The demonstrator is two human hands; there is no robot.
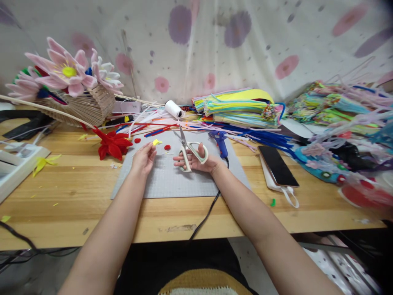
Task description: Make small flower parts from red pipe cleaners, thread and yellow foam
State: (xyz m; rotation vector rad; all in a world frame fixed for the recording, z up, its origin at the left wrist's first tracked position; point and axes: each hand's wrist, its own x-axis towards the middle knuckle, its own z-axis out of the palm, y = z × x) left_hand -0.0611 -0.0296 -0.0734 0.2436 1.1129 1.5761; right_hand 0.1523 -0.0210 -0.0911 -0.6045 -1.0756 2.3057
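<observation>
My left hand point(144, 157) pinches a small yellow piece point(156, 142) between thumb and fingertips, over the left side of a grey cutting mat point(184, 186). Whether the piece is felt or paper I cannot tell. A pair of scissors point(187, 151) with cream handles hangs on my right hand point(204, 162), thumb through one loop and fingers stretched out behind the other. The blades point up and away. Between my hands a red round piece point(167, 147) lies on the mat, and another red disc point(137, 140) lies farther left. A red fuzzy flower point(113, 144) sits left of my left hand.
Right of the scissors lies a blue glue gun point(219, 141), its black cord point(208, 213) crossing the mat and table edge. Pipe cleaner bundles point(239, 104) and a white thread spool point(173, 109) are behind. A phone point(278, 166) lies right; pink flowers point(66, 69) stand back left.
</observation>
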